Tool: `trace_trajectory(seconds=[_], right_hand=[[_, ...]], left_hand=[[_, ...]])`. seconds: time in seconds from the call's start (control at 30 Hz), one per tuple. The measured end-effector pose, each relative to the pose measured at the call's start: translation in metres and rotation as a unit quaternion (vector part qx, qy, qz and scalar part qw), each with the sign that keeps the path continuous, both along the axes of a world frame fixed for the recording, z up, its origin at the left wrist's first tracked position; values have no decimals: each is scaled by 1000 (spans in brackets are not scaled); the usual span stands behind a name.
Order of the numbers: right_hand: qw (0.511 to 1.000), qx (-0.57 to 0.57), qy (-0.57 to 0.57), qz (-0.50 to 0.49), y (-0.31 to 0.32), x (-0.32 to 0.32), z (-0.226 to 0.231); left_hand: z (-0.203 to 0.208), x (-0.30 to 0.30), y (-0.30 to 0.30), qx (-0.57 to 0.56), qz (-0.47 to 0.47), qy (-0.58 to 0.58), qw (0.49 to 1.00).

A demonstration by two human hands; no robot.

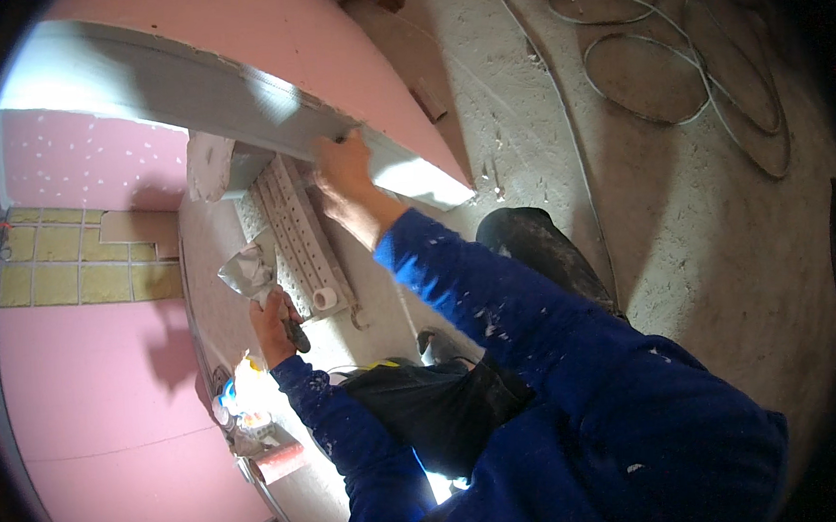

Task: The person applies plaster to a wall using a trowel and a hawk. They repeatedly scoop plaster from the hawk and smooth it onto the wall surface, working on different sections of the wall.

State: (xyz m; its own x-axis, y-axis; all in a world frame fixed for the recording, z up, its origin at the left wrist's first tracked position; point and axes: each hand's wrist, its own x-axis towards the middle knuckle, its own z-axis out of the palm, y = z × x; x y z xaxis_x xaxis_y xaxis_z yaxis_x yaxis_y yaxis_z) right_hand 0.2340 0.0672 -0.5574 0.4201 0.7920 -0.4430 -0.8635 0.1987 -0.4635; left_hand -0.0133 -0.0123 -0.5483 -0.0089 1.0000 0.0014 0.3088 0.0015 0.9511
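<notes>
L hand (272,327) grips trowel (248,270); R hand (345,170) on pink board edge (375,159).

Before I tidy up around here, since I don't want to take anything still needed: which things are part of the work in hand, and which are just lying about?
In use:
- trowel, held in the left hand
- pink board edge, where the right hand works
- white radiator just below it

Lying about:
- loops of cable on the floor
- containers by the wall

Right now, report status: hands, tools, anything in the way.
Left hand grips trowel, loaded with filler. Right hand presses tool on board edge. White radiator below, between hands. Cables on floor, clear.
</notes>
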Motion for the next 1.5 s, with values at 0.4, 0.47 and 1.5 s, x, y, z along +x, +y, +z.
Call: trace_trajectory(seconds=[0.4, 0.47, 1.5], right_hand=[[964, 244, 47, 93, -129, 24, -10], [971, 201, 51, 117, -121, 13, -38], [996, 64, -52, -21, -31, -7, 21]], left_hand=[[-2, -2, 2, -1, 9, 16, 1000], [-1, -1, 1, -8, 19, 16, 1000], [-5, 2, 2, -9, -33, 33, 999]])
